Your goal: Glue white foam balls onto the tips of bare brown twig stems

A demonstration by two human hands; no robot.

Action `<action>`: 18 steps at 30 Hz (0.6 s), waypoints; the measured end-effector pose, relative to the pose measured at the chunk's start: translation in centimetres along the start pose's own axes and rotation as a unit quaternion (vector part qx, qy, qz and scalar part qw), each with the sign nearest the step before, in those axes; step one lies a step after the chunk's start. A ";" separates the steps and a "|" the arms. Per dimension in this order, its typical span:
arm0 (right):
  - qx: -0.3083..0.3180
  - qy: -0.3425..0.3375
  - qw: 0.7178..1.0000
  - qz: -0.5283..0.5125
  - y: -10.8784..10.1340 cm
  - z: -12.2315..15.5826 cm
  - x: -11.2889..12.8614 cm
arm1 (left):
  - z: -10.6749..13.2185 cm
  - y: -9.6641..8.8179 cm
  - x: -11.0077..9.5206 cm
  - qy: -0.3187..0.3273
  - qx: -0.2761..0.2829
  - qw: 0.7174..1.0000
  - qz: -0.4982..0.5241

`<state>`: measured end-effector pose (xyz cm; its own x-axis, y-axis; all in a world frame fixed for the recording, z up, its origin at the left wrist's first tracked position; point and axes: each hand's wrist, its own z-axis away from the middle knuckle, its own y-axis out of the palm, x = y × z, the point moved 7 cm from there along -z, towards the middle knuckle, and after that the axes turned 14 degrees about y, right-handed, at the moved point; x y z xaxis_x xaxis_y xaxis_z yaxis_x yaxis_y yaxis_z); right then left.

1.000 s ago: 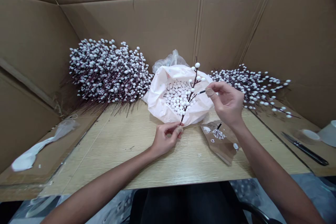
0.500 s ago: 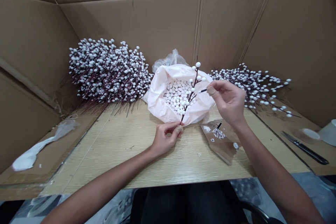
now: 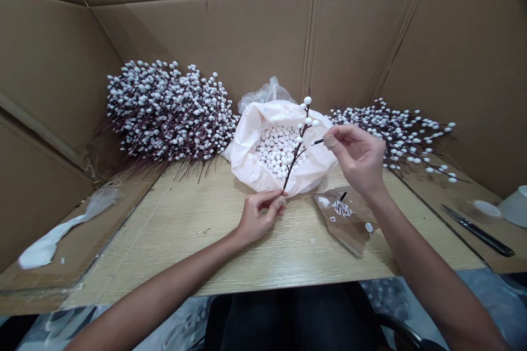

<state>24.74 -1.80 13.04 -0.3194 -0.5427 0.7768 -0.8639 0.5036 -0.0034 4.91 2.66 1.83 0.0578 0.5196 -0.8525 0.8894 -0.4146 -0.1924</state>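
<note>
My left hand is closed in a pinch on the lower stem of an artificial berry branch, dark brown with white berries on its upper twigs. The branch leans slightly right, in front of an open white plastic bag full of loose white berries. My right hand pinches a short, thin black stick with a whitish tip. That tip points left, close to a side twig of the branch; whether they touch I cannot tell. Coverings wrap the thumb tips of both hands.
Finished-looking berry branches lie in a big heap at left and a smaller heap at right. A cardboard piece carries white paste. Scissors, a tape roll and a white plastic strip lie at the sides. Cardboard walls surround the table.
The berry branch has turned a little in my left hand, its top shifting slightly left, and fewer berries show on its lower part. My right hand has hardly moved.
</note>
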 end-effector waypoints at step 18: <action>-0.103 -0.078 0.992 -0.001 -1.4 0.7 2.3 | -0.2 0.2 -0.2 -0.032 0.017 0.999 0.027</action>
<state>24.92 -4.22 14.34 -0.3874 -0.6339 0.6694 -0.7719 0.6201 0.1404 5.17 2.61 2.02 0.0754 0.4475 -0.8911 0.8696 -0.4669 -0.1609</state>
